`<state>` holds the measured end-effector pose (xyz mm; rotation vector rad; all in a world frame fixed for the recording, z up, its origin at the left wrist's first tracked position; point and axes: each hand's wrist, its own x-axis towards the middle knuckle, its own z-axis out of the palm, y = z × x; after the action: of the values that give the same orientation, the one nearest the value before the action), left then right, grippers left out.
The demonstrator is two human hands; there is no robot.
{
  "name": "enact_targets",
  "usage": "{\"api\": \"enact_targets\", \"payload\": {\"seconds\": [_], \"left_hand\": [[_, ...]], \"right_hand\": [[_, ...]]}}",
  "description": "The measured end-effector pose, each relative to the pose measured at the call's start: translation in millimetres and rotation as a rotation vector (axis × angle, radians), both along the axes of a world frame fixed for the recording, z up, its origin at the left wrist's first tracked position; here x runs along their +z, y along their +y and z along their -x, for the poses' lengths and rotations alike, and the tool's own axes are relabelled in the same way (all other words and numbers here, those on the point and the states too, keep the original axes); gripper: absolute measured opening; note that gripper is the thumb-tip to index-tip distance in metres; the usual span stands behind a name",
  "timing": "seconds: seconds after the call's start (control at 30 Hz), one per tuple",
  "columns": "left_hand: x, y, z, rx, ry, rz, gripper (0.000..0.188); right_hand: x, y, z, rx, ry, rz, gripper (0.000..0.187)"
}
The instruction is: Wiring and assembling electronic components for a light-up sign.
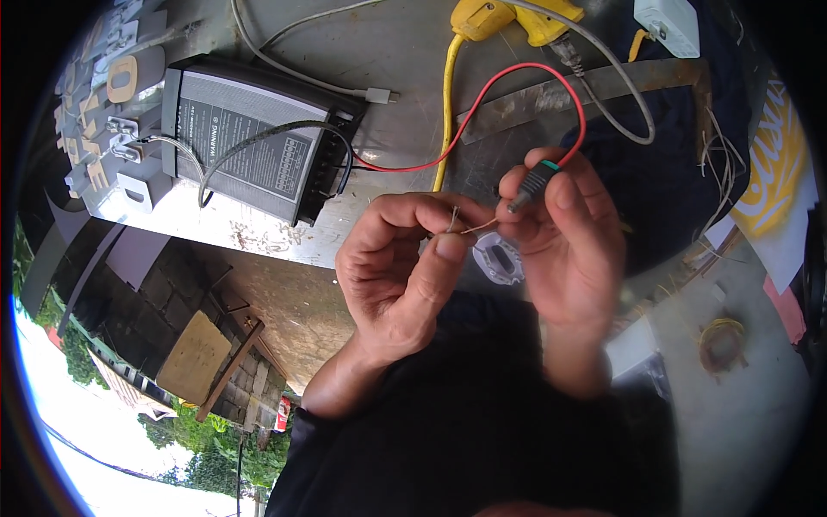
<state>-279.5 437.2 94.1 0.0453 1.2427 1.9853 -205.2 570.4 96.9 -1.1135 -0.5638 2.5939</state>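
Observation:
My left hand is closed, pinching the end of a thin, bare-looking wire between thumb and forefinger. That wire runs across to the fingers of my right hand. My right hand is closed round a small dark barrel plug with a green end and a grey tip pointing down and left. A red wire meets the plug's green end and loops back left to the black power supply box. Below the fingertips lies a white plastic piece with an oval middle, partly covered by my hands.
A grey cable with a white connector lies behind the box. Yellow plugs and a yellow cord stand at the back, near a white charger block. Dark cloth lies at right, a wire coil beyond. Small parts crowd the left.

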Motion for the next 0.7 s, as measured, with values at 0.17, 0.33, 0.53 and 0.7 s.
{"api": "enact_targets", "payload": {"seconds": [0.17, 0.33, 0.53, 0.7], "left_hand": [[2.5, -3.4, 2.1, -0.027, 0.012, 0.024, 0.013], [4.1, -4.6, 2.3, -0.027, 0.004, 0.051, 0.013], [6.0, -5.4, 1.5, -0.042, 0.007, 0.084, 0.012], [6.0, -6.1, 1.6, -0.055, 0.027, 0.111, 0.012]], "right_hand": [[0.1, -0.3, 0.0, 0.021, 0.015, -0.011, 0.022], [-0.4, -0.8, 0.5, 0.039, 0.031, -0.031, 0.022], [0.7, -1.5, -1.3, 0.057, 0.008, -0.037, 0.021], [0.6, -0.7, -2.4, 0.077, -0.013, -0.059, 0.02]]}}
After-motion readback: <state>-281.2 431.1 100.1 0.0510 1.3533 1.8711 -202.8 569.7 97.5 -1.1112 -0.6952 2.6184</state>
